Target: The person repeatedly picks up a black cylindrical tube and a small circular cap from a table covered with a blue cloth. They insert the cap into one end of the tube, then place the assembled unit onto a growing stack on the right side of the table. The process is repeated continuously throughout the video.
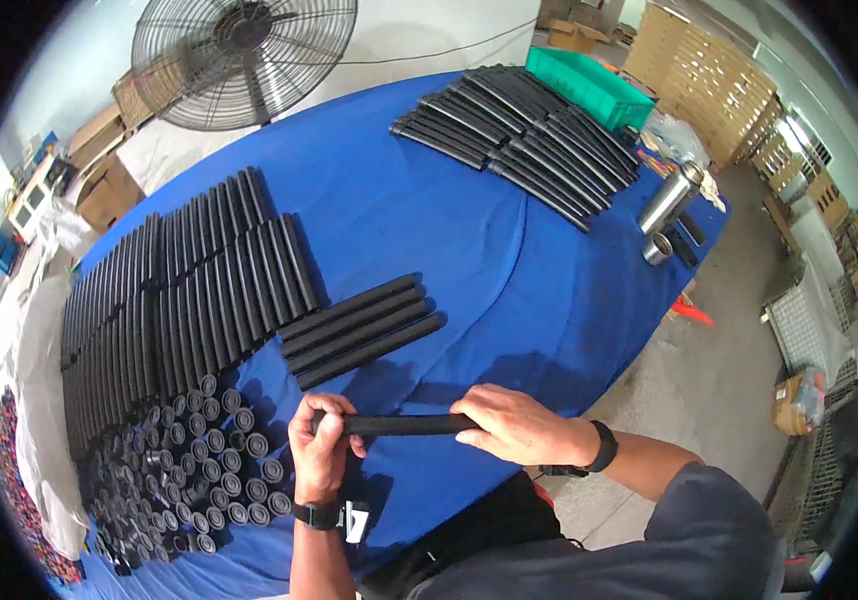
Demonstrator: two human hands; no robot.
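Note:
A black tube [409, 425] lies level across both my hands, just above the blue cloth near the table's front edge. My left hand [317, 450] is closed round its left end, thumb on top; whether a cap is also between those fingers I cannot tell. My right hand [514, 428] grips the other end, with fingers above and thumb in front. Just beyond the held tube, several similar black tubes [359, 335] lie side by side at a slant. Left of my left hand spreads a heap of round black ringed caps [232, 462], most of them facing up.
Rows of black tubes [179, 290] cover the table's left side, and more tubes [519, 140] are stacked at the far right. A green crate [589, 88], a steel flask [671, 197] and a metal cup [657, 249] stand there. Beyond the table is a large fan [245, 60].

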